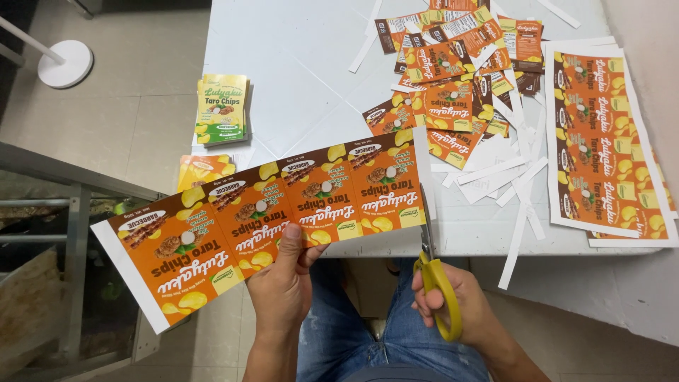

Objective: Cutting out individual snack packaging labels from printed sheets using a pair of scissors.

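Note:
My left hand [284,274] pinches the lower edge of a long orange strip of printed snack labels [269,212], held out over the table's front edge and slanting down to the left. My right hand [453,301] grips yellow-handled scissors [433,265]. Their blades point up at the strip's right end, where a white margin [422,166] borders the last label.
On the white table [311,64] lie a pile of cut orange labels [442,85], white paper offcuts [509,184] and uncut orange sheets [601,141] at right. A stack of green labels [223,107] and yellow ones [201,170] sit at left. A white stand base [65,62] is on the floor.

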